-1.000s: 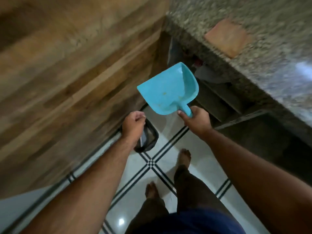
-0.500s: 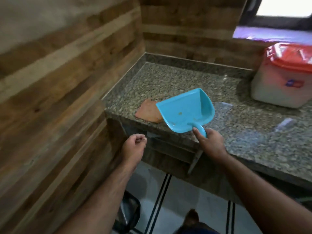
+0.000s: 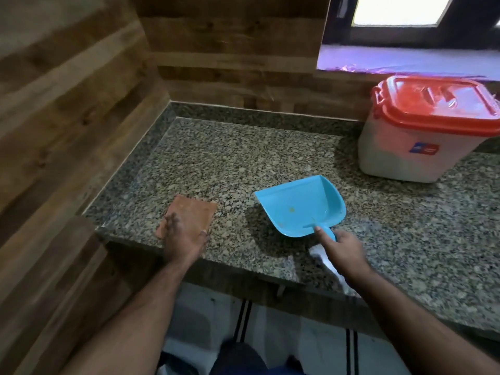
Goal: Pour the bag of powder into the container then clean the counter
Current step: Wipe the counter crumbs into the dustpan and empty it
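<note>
The left hand's fingers (image 3: pixel 173 226) lie flat and slightly spread, palm down, pressed on the near part of an orange-brown cloth (image 3: pixel 193 212) that sits on the speckled granite counter (image 3: pixel 230 163) close to its front edge; the cloth's far corners reach out beyond the fingertips toward the wooden back wall (image 3: pixel 230 50). The left hand (image 3: pixel 184 239) is blurred, so how tightly it bears on the cloth cannot be told. To the right of those fingers, well apart across bare counter, the right hand (image 3: pixel 343 250) curls its fingers around the short handle of a blue dustpan (image 3: pixel 300 207), with the thumb (image 3: pixel 323 236) stretched forward along the top of the handle to where it meets the pan. The pan lies beyond the right fingertips, its open flat lip pointing left toward the cloth, its raised back wall on the far right side; a few yellowish specks sit inside it. Whether the pan rests fully on the counter or hovers just above cannot be told. A white patch (image 3: pixel 319 251) shows just under the right hand at the counter edge. Far beyond and right of the right fingers, near the back wall, stands a white container (image 3: pixel 400 152) with an orange lid (image 3: pixel 433 104) closed on top, below a window sill (image 3: pixel 405 60).
</note>
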